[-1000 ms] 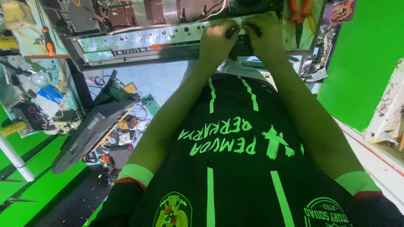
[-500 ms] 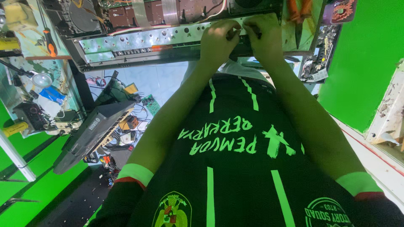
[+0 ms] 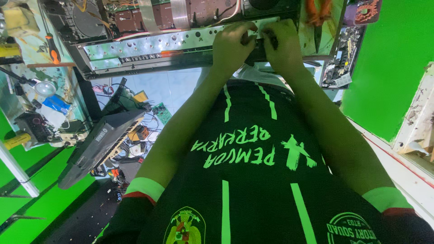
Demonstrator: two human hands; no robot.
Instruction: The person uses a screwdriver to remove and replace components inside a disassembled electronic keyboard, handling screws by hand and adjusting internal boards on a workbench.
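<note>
An opened electronic keyboard chassis (image 3: 149,45) lies on the bench at the top of the head view, its metal rail and circuit boards with ribbon cables exposed. My left hand (image 3: 233,47) and my right hand (image 3: 285,45) rest close together on the near edge of the chassis. The fingers of both curl over a small dark part between them. What exactly they pinch is hidden by the fingers. My black shirt with green stripes fills the lower middle of the view.
An orange-handled screwdriver (image 3: 53,49) lies on the bench at the left. Below it a dark keyboard casing (image 3: 97,142) leans over wires and circuit boards on the floor. A loose circuit board (image 3: 337,68) hangs at the right by the green wall (image 3: 389,58).
Both hands have stayed on the chassis edge, with only slight finger movement. The view has shifted a little.
</note>
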